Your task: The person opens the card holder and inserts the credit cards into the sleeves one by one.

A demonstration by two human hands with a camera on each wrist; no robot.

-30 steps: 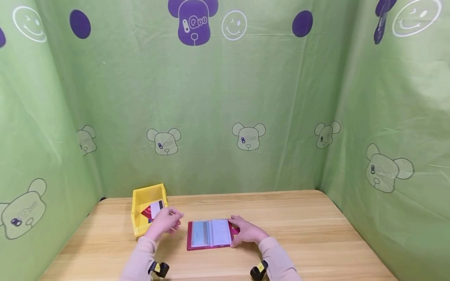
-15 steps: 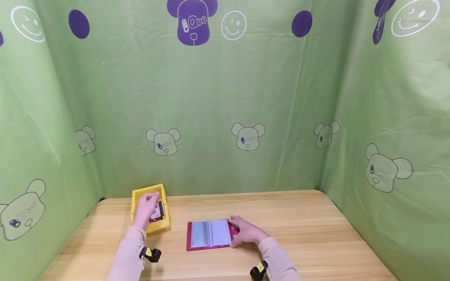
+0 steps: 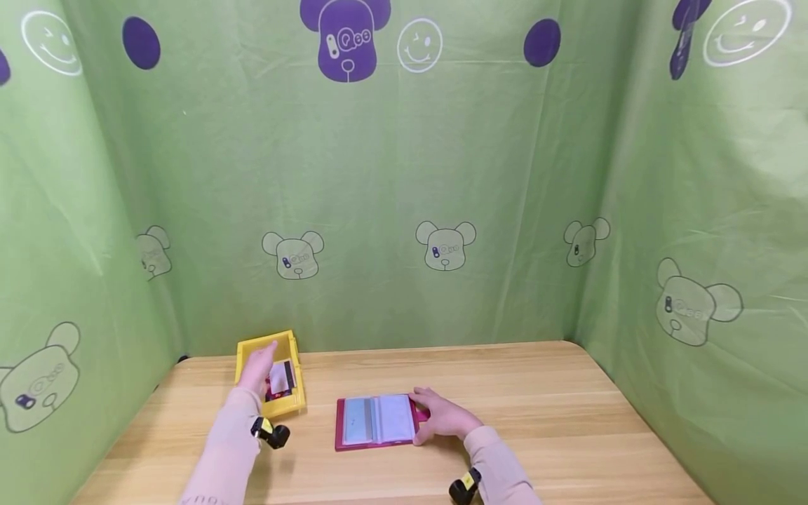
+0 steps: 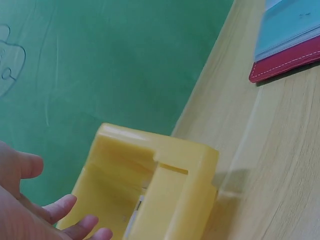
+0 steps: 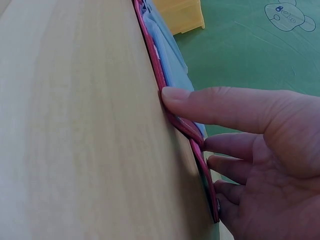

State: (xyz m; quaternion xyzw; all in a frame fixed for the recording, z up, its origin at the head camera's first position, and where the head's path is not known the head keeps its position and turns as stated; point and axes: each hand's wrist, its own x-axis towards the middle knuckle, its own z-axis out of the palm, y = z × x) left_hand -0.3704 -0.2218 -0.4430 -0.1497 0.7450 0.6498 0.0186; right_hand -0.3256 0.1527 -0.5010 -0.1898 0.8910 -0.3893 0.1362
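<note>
An opened card holder (image 3: 394, 421) with a red cover and clear bluish sleeves lies flat on the table. My right hand (image 3: 445, 415) holds its right edge; in the right wrist view the thumb (image 5: 182, 100) rests along the near edge and the other fingers are at the strap end. Over the left side of a yellow bin (image 3: 285, 407) is my left hand (image 3: 257, 370). The left wrist view shows its fingers (image 4: 62, 207) loosely spread at the bin's opening, with nothing in them. A whitish card (image 3: 278, 379) with a dark stripe lies inside the bin, over red pieces.
The wooden table (image 3: 536, 393) is enclosed by green printed curtains (image 3: 379, 175) at the back and both sides. A small black camera is strapped to each wrist. The bin stands at the back left, apart from the card holder.
My left hand has moved left and away from beside the card holder to over the bin, and its fingers have loosened. The right hand and card holder stay in place.
</note>
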